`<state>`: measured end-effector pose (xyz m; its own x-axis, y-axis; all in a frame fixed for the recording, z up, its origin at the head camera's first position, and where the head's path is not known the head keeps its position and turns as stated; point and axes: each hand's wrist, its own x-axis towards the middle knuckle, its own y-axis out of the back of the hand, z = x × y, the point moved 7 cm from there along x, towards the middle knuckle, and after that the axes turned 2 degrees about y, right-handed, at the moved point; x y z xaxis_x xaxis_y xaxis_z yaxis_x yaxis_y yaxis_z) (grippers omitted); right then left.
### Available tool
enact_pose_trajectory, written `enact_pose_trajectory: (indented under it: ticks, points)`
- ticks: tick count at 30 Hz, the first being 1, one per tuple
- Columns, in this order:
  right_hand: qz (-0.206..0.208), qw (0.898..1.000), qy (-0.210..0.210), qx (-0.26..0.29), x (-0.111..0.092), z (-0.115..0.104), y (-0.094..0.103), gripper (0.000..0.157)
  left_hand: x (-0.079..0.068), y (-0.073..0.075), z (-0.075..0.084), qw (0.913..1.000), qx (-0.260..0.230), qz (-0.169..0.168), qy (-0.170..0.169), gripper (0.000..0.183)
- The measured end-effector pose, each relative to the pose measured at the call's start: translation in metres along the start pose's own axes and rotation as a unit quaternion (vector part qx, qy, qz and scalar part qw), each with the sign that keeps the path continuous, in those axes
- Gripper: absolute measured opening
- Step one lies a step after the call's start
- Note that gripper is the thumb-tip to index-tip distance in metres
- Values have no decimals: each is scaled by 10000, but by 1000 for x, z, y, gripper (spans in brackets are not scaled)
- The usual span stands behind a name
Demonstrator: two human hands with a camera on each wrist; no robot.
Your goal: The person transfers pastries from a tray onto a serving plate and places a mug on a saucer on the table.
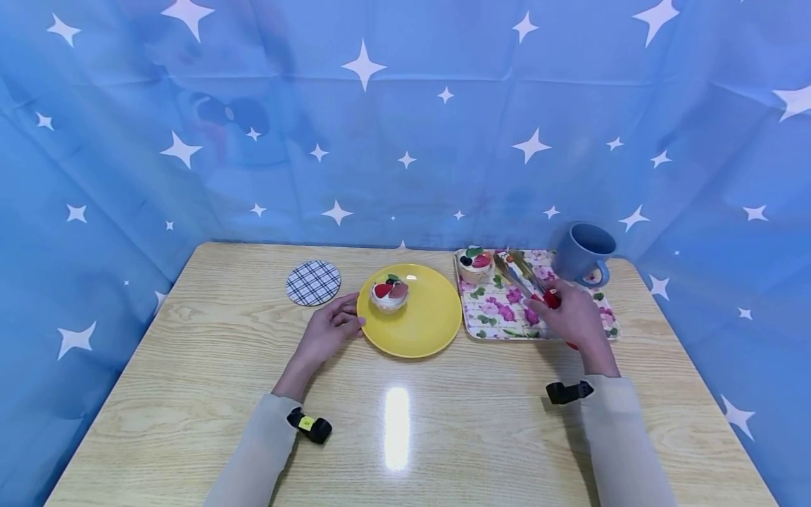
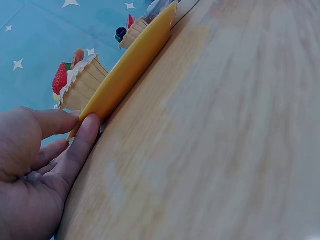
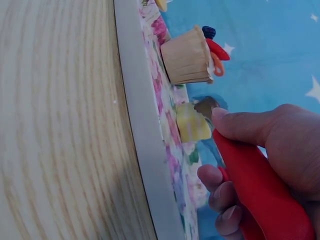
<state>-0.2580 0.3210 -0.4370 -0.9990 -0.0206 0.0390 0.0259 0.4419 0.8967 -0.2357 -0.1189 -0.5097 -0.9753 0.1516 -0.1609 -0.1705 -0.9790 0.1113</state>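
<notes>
My left hand pinches the left rim of a round yellow plate, thumb and forefinger at its edge in the left wrist view. On the plate sits a cupcake topped with cream and fruit. My right hand grips red-handled tongs over a floral tray. In the right wrist view, the metal ends of the tongs overlap a small yellow cake piece; I cannot tell whether they clamp it. Another fruit-topped cupcake stands at the tray's back left corner, just left of the tong tips.
A blue-grey mug stands at the tray's back right, close to the right hand. Left of the plate lies a round checked coaster. A blue curtain with white stars hangs behind the wooden table.
</notes>
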Motion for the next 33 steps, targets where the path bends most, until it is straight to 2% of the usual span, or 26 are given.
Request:
enact_pose_trajectory:
  ticks: [7,19,33]
  points:
    - [-119,9999,-62,-61,0,1,-4,63,-1,0,1,10000,-23,-5,18,56]
    - [-253,9994,-141,-172,1,4,-9,60,-1,0,1,10000,-32,10,-8,56]
    - [-121,9997,-91,-186,-1,0,-7,56,0,0,0,10000,-23,35,-22,55]
